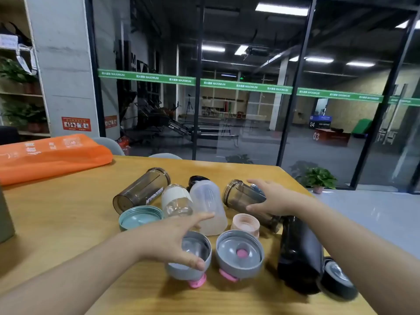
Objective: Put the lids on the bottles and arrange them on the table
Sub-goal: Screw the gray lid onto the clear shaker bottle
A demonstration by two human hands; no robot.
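Observation:
Several bottles lie on their sides on the wooden table (68, 212): a smoky MYPROTEIN bottle (141, 189), a small clear bottle (176, 202), a frosted white bottle (208, 206), a brown smoky bottle (243, 197) and a black bottle (300, 253). My right hand (272, 198) grips the brown smoky bottle from above. My left hand (172, 237) grips a grey lid with a pink flap (193, 262) by its rim. Beside it sit a second grey lid (239, 253), a teal lid (139, 218), a pink screw cap (245, 225) and a black lid (338, 280).
An orange bag (52, 155) lies at the table's far left. A grey-green object (5, 214) stands at the left edge. Another black lid (196, 179) shows behind the white bottle. The table's right edge runs close to the black bottle. A glass wall stands behind.

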